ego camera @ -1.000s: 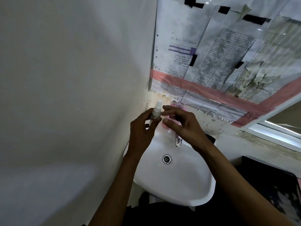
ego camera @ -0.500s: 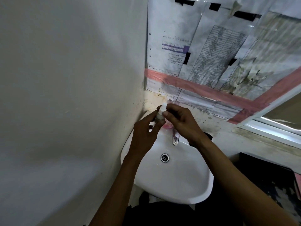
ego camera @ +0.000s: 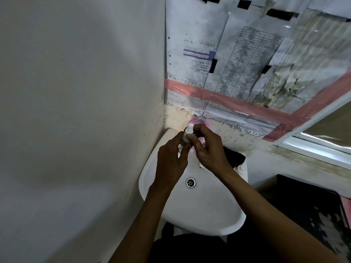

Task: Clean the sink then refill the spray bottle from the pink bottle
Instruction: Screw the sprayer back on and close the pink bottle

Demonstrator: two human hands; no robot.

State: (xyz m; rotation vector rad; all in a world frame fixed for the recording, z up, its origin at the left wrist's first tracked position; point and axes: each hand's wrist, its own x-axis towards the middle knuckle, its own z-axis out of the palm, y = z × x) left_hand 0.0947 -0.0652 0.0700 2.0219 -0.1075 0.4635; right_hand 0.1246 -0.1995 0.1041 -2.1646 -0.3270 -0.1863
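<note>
A small clear spray bottle (ego camera: 185, 138) with a white nozzle is held upright over the back of the white sink (ego camera: 218, 211). My left hand (ego camera: 171, 160) grips its body from the left. My right hand (ego camera: 207, 149) pinches the white spray head with thumb and fingers. Behind my hands stands the pink bottle (ego camera: 197, 121) on the sink's back rim against the wall, mostly hidden. The drain (ego camera: 190, 182) shows in the dry-looking basin.
A metal tap (ego camera: 201, 165) peeks out below my right hand. A dark cloth (ego camera: 234, 158) lies on the sink's right rim. Taped papers (ego camera: 247, 59) cover the wall behind. The left wall (ego camera: 76, 111) is close. A dark counter (ego camera: 313, 205) sits at the right.
My right hand moved from the pink bottle onto the spray bottle's head. Both hands drew together around the spray bottle; the camera shifted slightly.
</note>
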